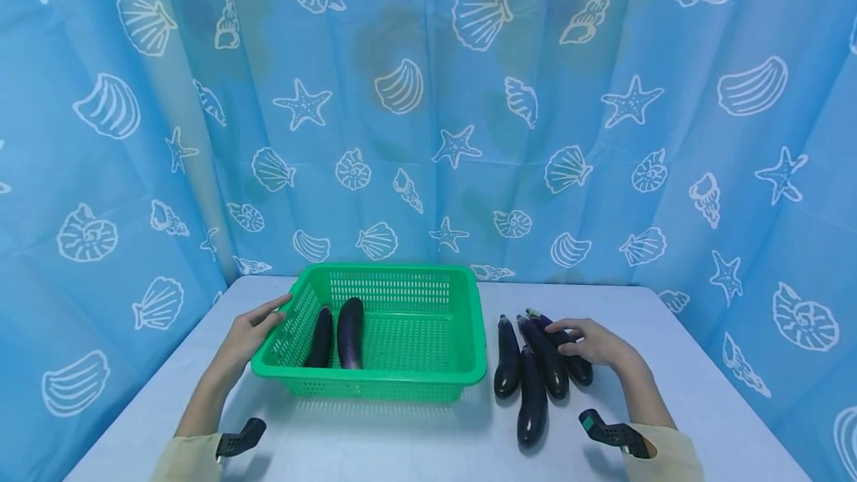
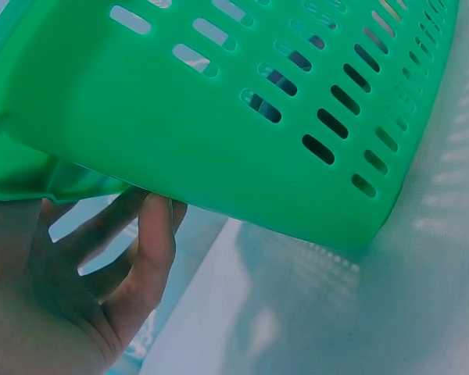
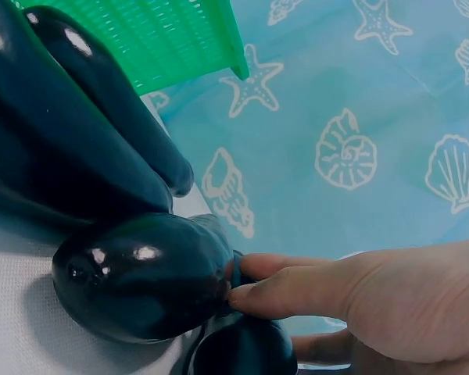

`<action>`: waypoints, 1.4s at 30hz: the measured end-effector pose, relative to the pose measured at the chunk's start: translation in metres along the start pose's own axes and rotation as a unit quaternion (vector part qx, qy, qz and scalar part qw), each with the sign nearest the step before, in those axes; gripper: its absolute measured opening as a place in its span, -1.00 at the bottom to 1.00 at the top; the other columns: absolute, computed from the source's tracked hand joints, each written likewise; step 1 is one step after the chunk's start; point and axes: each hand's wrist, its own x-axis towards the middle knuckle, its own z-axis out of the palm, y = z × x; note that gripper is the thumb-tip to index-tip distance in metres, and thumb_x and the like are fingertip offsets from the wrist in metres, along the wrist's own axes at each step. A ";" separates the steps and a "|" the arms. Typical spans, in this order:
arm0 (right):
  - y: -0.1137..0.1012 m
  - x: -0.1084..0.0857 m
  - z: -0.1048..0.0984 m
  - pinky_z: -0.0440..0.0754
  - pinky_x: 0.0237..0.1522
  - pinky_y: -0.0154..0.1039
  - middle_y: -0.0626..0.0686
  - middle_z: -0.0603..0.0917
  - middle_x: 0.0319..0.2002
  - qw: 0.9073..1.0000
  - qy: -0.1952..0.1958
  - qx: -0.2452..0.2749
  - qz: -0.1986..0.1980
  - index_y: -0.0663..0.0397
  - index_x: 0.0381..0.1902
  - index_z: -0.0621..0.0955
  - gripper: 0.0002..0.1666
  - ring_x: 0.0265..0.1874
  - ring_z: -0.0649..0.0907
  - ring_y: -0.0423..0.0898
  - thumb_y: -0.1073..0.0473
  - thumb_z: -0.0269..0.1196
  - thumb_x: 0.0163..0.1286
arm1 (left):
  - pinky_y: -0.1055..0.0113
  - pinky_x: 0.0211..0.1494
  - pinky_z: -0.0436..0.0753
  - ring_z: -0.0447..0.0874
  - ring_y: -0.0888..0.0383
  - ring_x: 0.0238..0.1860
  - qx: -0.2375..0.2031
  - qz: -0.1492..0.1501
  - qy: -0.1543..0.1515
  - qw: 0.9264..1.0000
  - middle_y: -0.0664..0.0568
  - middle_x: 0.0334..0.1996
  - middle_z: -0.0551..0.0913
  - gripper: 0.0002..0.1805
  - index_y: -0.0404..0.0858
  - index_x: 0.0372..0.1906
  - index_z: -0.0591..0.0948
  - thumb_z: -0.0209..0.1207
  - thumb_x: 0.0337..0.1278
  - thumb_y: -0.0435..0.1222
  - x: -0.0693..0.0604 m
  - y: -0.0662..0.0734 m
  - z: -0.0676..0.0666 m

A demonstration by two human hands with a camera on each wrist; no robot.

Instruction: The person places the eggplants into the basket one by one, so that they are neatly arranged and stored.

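Note:
My left hand holds the left rim of a green plastic basket. In the left wrist view, the thumb touches the basket's edge while the other fingers pass behind it. Two dark purple eggplants lie inside, one against the left wall and a thicker one beside it. Right of the basket, my right hand pinches the rightmost eggplant of a small pile near its stem end. Beside it lies another eggplant, close to the thumb tip; the grip is partly hidden.
More eggplants lie on the white table, one near the basket's right side and one farther forward. A blue curtain with white shell prints hangs behind and at both sides. Black wrist cameras stick out inward from the sleeves.

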 end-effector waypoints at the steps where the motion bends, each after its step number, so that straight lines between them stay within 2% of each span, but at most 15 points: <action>1: 0.000 0.000 0.000 0.44 0.07 0.46 0.49 0.44 0.25 1.000 0.000 -0.001 0.000 0.01 0.26 0.53 -0.51 0.21 0.43 0.48 0.23 0.21 0.38 | -0.25 0.50 0.12 -0.01 -0.25 0.55 0.000 0.001 0.000 1.000 -0.18 0.54 0.12 -0.39 -0.05 0.50 0.26 -0.06 0.46 0.05 0.000 0.000 0.000; 11: 0.001 0.001 -0.001 0.47 0.05 0.44 0.50 0.44 0.23 1.000 0.002 -0.004 0.001 0.02 0.26 0.53 -0.48 0.18 0.46 0.49 0.22 0.24 0.34 | -0.22 0.51 0.13 0.00 -0.24 0.55 -0.009 0.005 -0.001 1.000 -0.18 0.54 0.13 -0.39 -0.06 0.49 0.27 -0.05 0.46 0.04 0.001 -0.001 0.000; 21: 0.003 -0.001 -0.003 0.64 -0.09 0.25 0.53 0.45 0.20 1.000 0.018 0.011 0.010 0.07 0.25 0.53 -0.47 0.07 0.55 0.44 0.21 0.25 0.31 | -0.26 0.50 0.13 0.01 -0.25 0.54 -0.002 0.002 0.000 1.000 -0.19 0.54 0.13 -0.38 -0.05 0.50 0.27 -0.05 0.45 0.06 0.001 -0.002 0.000; 28: 0.001 -0.001 -0.005 0.67 -0.12 0.18 0.53 0.46 0.20 0.999 0.015 0.014 0.025 0.05 0.25 0.54 -0.48 0.06 0.57 0.41 0.20 0.26 0.31 | -0.26 0.49 0.15 0.03 -0.27 0.53 0.009 0.008 -0.001 1.000 -0.22 0.53 0.13 -0.39 -0.06 0.50 0.26 -0.07 0.47 0.05 0.003 -0.001 0.000; 33: 0.002 -0.001 -0.005 0.68 -0.14 0.17 0.53 0.46 0.19 0.999 0.022 0.016 0.021 0.06 0.24 0.54 -0.48 0.05 0.57 0.41 0.21 0.26 0.31 | -0.25 0.49 0.17 0.05 -0.27 0.53 0.011 0.008 0.001 1.000 -0.23 0.53 0.13 -0.39 -0.06 0.50 0.26 -0.08 0.47 0.05 0.005 0.001 0.001; 42: 0.001 0.004 -0.001 0.70 -0.22 0.10 0.51 0.50 0.16 0.999 0.030 0.019 0.041 0.08 0.21 0.57 -0.47 -0.03 0.65 0.34 0.24 0.27 0.25 | -0.26 0.48 0.17 0.07 -0.29 0.51 0.009 0.011 0.004 1.000 -0.24 0.53 0.13 -0.40 -0.06 0.50 0.26 -0.08 0.48 0.04 0.002 -0.001 0.000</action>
